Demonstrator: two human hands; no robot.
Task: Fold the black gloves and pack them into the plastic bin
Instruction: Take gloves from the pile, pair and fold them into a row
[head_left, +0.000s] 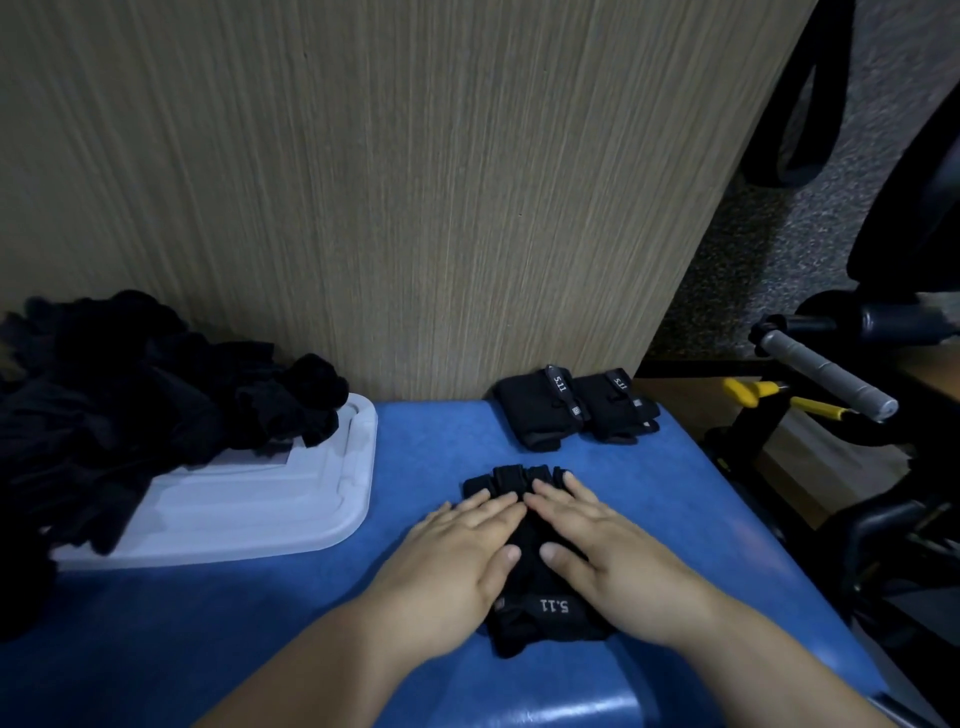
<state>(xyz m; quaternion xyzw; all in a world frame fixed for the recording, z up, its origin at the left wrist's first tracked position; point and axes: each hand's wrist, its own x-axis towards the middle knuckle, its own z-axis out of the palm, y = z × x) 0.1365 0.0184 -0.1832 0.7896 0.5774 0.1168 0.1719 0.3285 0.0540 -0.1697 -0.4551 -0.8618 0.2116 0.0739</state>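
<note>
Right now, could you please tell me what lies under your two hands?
A black glove lies under the left hand and right hand; its finger ends and 5.11 cuff show, its middle is covered.

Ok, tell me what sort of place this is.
Probably a gym or workout room: a blue padded bench serves as the worktop, equipment with a grey handle stands at the right, and the floor is speckled like rubber matting.

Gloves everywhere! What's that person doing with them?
A person presses a black glove flat on the blue table, left hand and right hand side by side. Two folded gloves lie by the wall. A heap of gloves sits on the white lid at the left.
</note>
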